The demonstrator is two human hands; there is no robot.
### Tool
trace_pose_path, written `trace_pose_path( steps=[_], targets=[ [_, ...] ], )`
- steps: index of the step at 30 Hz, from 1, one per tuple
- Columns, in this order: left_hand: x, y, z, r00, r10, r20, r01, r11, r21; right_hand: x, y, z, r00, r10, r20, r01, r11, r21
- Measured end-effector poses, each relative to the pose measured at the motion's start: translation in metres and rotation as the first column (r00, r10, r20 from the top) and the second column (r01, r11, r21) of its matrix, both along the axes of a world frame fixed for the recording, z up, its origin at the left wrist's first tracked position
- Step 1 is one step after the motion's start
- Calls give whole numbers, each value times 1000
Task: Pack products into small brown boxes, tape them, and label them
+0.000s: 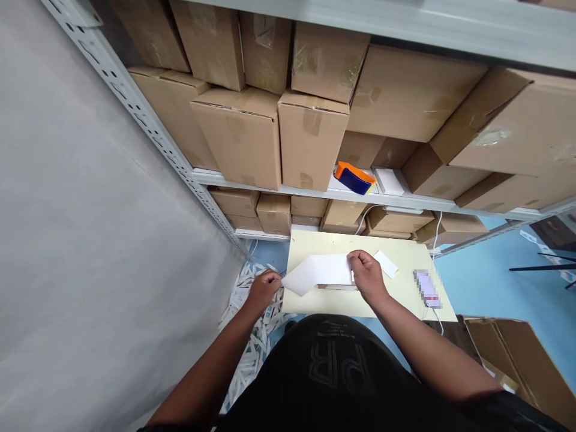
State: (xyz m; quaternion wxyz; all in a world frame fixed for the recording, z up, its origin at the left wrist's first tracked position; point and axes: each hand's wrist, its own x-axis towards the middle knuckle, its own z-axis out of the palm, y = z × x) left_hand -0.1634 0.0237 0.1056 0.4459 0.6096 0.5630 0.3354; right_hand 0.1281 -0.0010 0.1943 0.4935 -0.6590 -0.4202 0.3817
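Note:
My left hand (264, 287) pinches one pointed corner of a folded sheet of white paper (333, 269). At the opposite end, my right hand (366, 274) grips the same sheet between thumb and fingers. A crease splits the sheet, and its left part is turned at an angle. Beneath its lower edge, a white item with a brownish edge (337, 287) partly shows; what it is I cannot tell. Just beyond my right hand, a small white card (386, 264) lies on the pale yellow table (391, 300).
A phone-like object (426, 289), blurred out, lies on the table beside a white cable (436, 234). Shelves of cardboard boxes (238, 138) rise behind, with an orange and blue band (355, 177) on one. White scraps (245, 354) cover the floor left; an open carton (517, 354) stands right.

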Motion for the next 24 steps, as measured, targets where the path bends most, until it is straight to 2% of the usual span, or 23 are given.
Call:
trace_pose_path(
  steps=[4, 8, 11, 15, 18, 20, 21, 22, 24],
  targets=[
    [-61, -2, -29, 976, 65, -208, -89, 991, -105, 2, 0, -5, 998, 52, 18, -52, 999, 3],
    [-108, -5, -55, 917, 51, -395, -129, 976, -174, 10, -4, -10, 998, 7, 58, -6, 1000, -6],
    [-130, -3, -72, 853, -25, -522, -104, 971, -217, 20, -7, -10, 996, -18, 91, 21, 999, -31],
    [-144, 3, -89, 704, -140, -696, -118, 944, -309, 33, -13, -10, 991, -89, 101, 95, 994, -53],
    [-148, 12, -94, 613, -160, -773, -212, 910, -356, 39, -16, -12, 989, -143, 44, 145, 988, -58],
    [-146, 21, -91, 563, -153, -812, -267, 896, -354, 41, -17, -12, 987, -162, 21, 163, 985, -59],
    [-142, 27, -87, 561, -133, -817, -270, 904, -333, 42, -17, -11, 986, -165, 22, 166, 985, -57],
    [-134, 32, -82, 595, -98, -797, -255, 918, -303, 43, -18, -10, 986, -163, 28, 164, 985, -53],
    [-109, 39, -63, 767, -1, -642, -206, 947, -248, 45, -18, -8, 989, -144, 44, 145, 989, -34]
  ],
)
